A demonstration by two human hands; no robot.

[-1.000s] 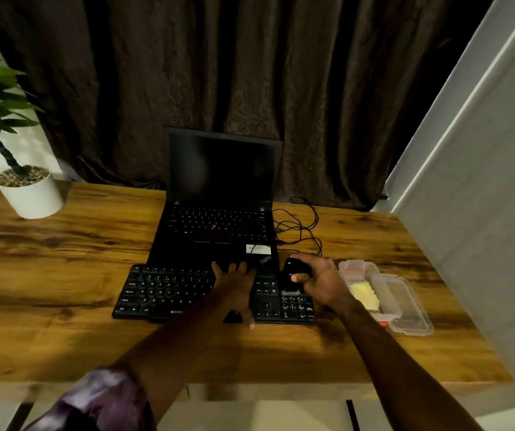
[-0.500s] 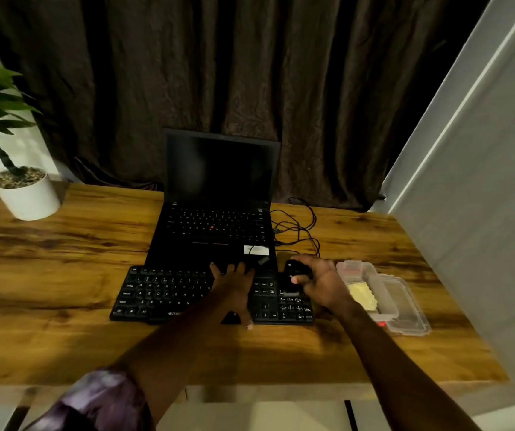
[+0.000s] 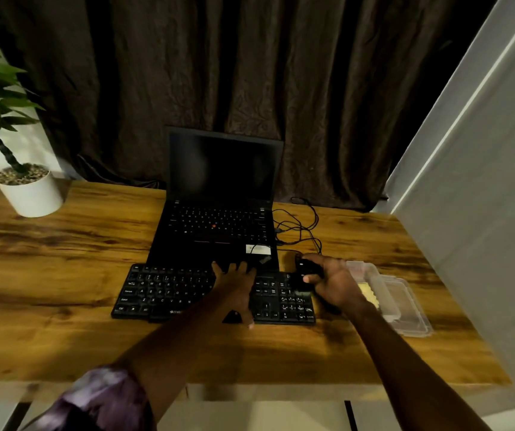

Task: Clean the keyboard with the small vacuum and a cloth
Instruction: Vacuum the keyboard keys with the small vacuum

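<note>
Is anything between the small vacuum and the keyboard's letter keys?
Yes. The left hand lies flat on the middle of the keyboard, between the letter keys and the small vacuum, which the right hand grips over the number pad end.

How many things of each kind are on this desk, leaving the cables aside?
laptop: 1
keyboard: 1
small vacuum: 1, in the right hand
potted plant: 1
clear plastic box: 1
yellow cloth: 1, inside the box
Total: 6
</note>
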